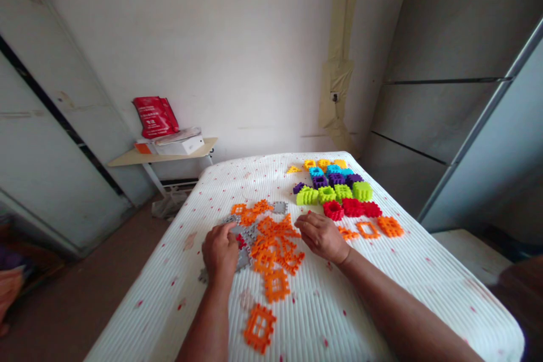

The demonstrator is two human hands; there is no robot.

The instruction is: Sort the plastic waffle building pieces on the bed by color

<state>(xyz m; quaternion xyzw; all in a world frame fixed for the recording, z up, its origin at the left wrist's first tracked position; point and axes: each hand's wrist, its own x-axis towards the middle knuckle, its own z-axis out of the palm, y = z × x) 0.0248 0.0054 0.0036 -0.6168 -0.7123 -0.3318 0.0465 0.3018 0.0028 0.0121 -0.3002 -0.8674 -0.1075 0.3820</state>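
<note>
My left hand [220, 249] rests over the grey notched pieces [244, 260], fingers bent, with a small red piece [241, 241] beside its fingertips; what it grips, if anything, is hidden. Right of it lies a heap of orange notched pieces [271, 243]. My right hand [320, 235] is closed just right of that heap, its fingertips pressed together near the orange pieces; anything in them is too small to make out. Two orange window-like squares lie nearer me, one [277, 285] below the heap and one [259, 328] lower still.
Rows of assembled blocks stand on the table's right: yellow [324, 164], blue [333, 170], purple [336, 179], green [343, 192], red [353, 207] and orange [390, 226]. A side table [207, 147] holding a white box [180, 146] and red bag [155, 117] is back left.
</note>
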